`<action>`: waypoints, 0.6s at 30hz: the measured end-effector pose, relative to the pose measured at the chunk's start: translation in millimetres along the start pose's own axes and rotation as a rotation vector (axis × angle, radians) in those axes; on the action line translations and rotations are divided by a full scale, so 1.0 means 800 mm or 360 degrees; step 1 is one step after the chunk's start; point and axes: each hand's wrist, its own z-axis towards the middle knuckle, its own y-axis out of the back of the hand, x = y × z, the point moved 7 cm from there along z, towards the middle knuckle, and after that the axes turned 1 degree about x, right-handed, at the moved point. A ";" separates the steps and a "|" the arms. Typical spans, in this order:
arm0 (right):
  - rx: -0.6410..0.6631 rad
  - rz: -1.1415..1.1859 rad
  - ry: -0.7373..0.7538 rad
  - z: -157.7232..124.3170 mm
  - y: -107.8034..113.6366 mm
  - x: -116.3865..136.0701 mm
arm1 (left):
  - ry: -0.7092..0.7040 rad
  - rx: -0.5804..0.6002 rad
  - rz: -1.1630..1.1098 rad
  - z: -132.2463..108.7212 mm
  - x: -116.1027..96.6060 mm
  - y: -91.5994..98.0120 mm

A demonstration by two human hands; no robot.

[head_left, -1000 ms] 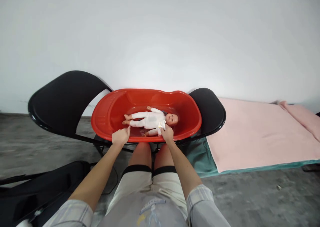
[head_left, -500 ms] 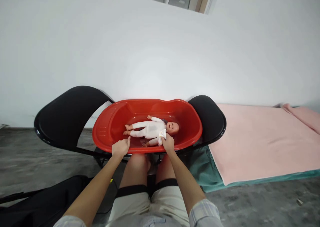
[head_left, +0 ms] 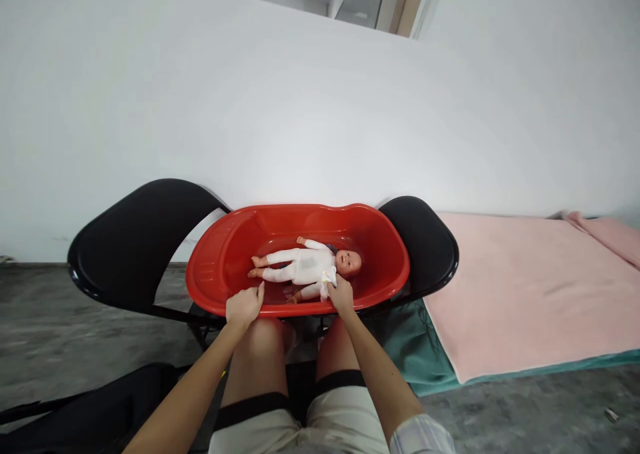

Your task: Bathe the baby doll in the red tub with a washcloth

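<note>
Nearest us are the bare legs (head_left: 255,354), with the lap cut off below and the left sleeve out of view. A dark object (head_left: 115,401) at lower left is cropped too, and we cannot make out what it is.

We see the left hand (head_left: 245,304) closed over the near rim of a red tub (head_left: 204,267), thumb inward, its other fingers hidden. The right hand (head_left: 342,295) pinches a small white cloth (head_left: 328,277) beside the doll (head_left: 310,267); whether it also grips the rim, we cannot tell.

The doll already lies face up inside the tub, head to our right. The cloth is in hand, touching or just over the near shoulder; we cannot judge how much is left to do. Whether water fills the bottom is unclear, as is whether the white covering is clothing.

Beyond, two black chairs (head_left: 130,241) flank the tub, against a white wall (head_left: 300,121).
</note>
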 end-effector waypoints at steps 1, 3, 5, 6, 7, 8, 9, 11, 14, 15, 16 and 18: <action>0.0000 -0.0003 -0.0016 -0.001 0.001 0.000 | 0.0002 0.0015 0.0007 -0.001 0.000 -0.001; 0.0000 0.0020 -0.0031 -0.003 0.003 0.001 | 0.0009 0.0053 0.0029 -0.002 0.000 -0.002; 0.0001 0.0081 -0.0027 -0.005 0.006 0.005 | 0.0007 0.0054 0.0040 -0.003 -0.001 -0.002; 0.0001 0.0104 -0.0026 -0.006 0.007 0.006 | 0.0004 0.0054 0.0044 -0.004 -0.002 -0.002; 0.0001 0.0118 -0.0028 -0.007 0.009 0.007 | 0.0000 0.0056 0.0044 -0.005 -0.002 -0.002; 0.0002 0.0122 -0.0033 -0.008 0.009 0.008 | -0.0006 0.0060 0.0041 -0.005 -0.003 -0.002; 0.0005 0.0124 -0.0035 -0.009 0.010 0.008 | -0.0010 0.0063 0.0037 -0.006 -0.003 -0.002; 0.0008 0.0135 -0.0027 -0.009 0.009 0.007 | -0.0014 0.0068 0.0027 -0.007 -0.004 -0.001; 0.0007 0.0140 -0.0008 -0.008 0.008 0.006 | -0.0013 0.0065 0.0019 -0.008 -0.004 0.000; 0.0008 0.0133 -0.0010 -0.008 0.007 0.005 | -0.0012 0.0066 0.0017 -0.008 -0.004 0.000; 0.0014 0.0127 -0.0012 -0.008 0.007 0.004 | -0.0013 0.0069 0.0015 -0.008 -0.004 0.000; 0.0032 0.0123 -0.0014 -0.007 0.006 0.003 | -0.0022 0.0071 0.0006 -0.008 -0.005 -0.001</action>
